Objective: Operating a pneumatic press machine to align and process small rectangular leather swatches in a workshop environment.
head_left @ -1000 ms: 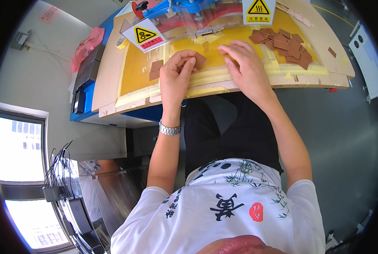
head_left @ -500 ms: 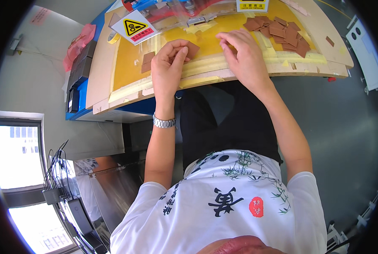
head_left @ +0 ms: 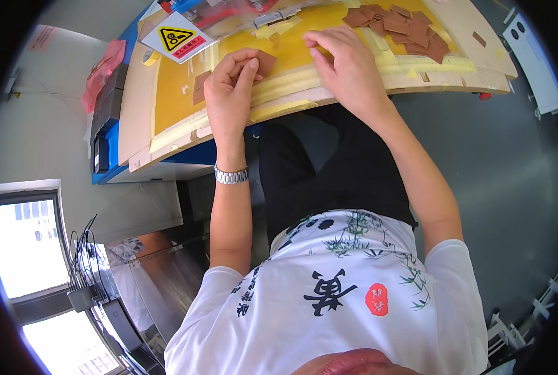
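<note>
My left hand is closed on a thin brown square piece, gripped between thumb and fingers above the yellow work surface. Just left of it lie other brown pieces, partly hidden behind the hand. My right hand hovers to the right with fingers loosely curled and apart, nothing visible between them. Beyond it, at the back right, lies a loose pile of brown squares. Pale tape strips run along the front of the surface.
At the back stand a blue-and-red machine and a warning sign. A tape roll sits at the left. A pink bag lies on dark boxes beyond the board. One loose piece is at the far right.
The whole bench has shifted up and left in the picture as my view moved. Both hands keep much the same pose, my left still holding the brown square.
</note>
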The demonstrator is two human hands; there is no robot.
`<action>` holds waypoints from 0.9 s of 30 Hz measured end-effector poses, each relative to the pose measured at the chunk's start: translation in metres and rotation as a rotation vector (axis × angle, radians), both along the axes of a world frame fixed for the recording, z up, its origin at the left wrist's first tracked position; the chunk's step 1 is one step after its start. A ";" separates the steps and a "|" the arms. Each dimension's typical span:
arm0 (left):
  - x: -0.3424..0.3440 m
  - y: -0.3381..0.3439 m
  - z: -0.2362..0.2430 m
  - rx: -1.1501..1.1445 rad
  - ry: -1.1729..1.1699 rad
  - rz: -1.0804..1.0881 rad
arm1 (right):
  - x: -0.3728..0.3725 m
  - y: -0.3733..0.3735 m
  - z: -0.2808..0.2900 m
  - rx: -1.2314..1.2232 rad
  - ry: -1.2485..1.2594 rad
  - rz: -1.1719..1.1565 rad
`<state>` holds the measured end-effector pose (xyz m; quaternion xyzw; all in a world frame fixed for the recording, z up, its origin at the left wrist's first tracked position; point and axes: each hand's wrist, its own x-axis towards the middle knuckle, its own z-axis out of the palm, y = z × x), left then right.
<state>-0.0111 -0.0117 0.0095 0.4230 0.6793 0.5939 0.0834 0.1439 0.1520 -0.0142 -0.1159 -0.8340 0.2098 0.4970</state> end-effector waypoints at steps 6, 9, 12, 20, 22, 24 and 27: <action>-0.003 0.003 -0.005 0.059 -0.026 -0.010 | 0.001 -0.001 -0.001 0.027 0.011 -0.027; -0.002 0.002 -0.003 0.061 0.000 -0.017 | 0.001 -0.001 -0.001 0.019 0.007 -0.023; 0.000 0.002 0.000 0.021 -0.004 -0.009 | 0.002 0.000 -0.002 0.026 -0.015 -0.025; 0.001 0.001 0.000 0.025 -0.007 -0.002 | 0.003 -0.001 -0.002 0.039 -0.020 -0.025; 0.001 0.000 0.000 0.023 -0.002 0.003 | 0.005 -0.004 0.004 0.030 -0.056 -0.021; 0.000 0.001 0.000 0.026 0.005 0.004 | 0.006 -0.003 0.004 0.033 -0.061 -0.023; 0.001 0.001 -0.001 0.020 -0.027 0.003 | 0.004 -0.002 0.000 0.037 -0.065 -0.032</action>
